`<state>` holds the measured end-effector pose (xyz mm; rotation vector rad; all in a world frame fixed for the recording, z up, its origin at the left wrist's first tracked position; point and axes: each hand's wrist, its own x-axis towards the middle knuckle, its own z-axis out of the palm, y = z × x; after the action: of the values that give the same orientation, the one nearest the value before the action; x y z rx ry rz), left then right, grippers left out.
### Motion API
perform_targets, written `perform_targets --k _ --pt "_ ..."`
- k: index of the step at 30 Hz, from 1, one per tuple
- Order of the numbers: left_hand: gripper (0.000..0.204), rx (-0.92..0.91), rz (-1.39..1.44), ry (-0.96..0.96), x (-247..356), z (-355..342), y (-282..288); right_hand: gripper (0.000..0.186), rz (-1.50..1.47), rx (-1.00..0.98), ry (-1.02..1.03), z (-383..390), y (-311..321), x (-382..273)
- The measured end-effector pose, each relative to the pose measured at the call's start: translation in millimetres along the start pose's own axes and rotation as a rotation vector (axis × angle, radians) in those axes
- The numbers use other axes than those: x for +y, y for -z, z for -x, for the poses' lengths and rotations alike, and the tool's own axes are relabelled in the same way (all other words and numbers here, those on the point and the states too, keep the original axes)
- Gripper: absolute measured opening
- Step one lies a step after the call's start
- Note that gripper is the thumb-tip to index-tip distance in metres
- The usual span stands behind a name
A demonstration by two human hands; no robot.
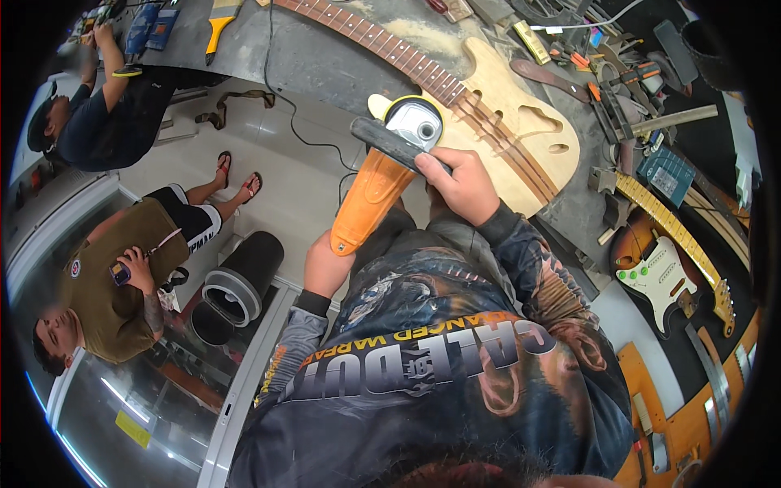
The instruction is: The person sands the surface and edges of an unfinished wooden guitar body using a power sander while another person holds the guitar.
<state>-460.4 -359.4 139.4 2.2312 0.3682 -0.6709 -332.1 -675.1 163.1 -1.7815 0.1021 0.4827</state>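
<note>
I hold an orange angle grinder in front of my chest, its silver head and yellowish disc pointing at the bench. My left hand grips the rear end of the orange body. My right hand is closed on the black side handle beside the head. Just beyond the disc, an unfinished pale wood guitar body lies on the grey workbench, its fretted neck running up to the left. The disc is at the body's near edge; whether they touch is not visible.
A black cord trails across the tiled floor. A black cylindrical bin stands at the left. Two other people are at the left, one holding a phone. A sunburst electric guitar and several tools lie at the right.
</note>
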Motion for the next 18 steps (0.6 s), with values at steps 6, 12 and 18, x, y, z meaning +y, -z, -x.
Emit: perform_targets --k 6,12,18 --pt "0.026 0.014 0.006 0.006 9 5 -3 0.039 0.007 0.011 0.028 -1 3 -1" --pt "0.027 0.012 0.024 0.024 17 9 -8 0.039 0.007 -0.009 0.022 2 10 4" --pt "0.028 -0.049 -0.045 -0.025 4 17 -23 0.039 -0.012 0.031 0.013 32 20 16"
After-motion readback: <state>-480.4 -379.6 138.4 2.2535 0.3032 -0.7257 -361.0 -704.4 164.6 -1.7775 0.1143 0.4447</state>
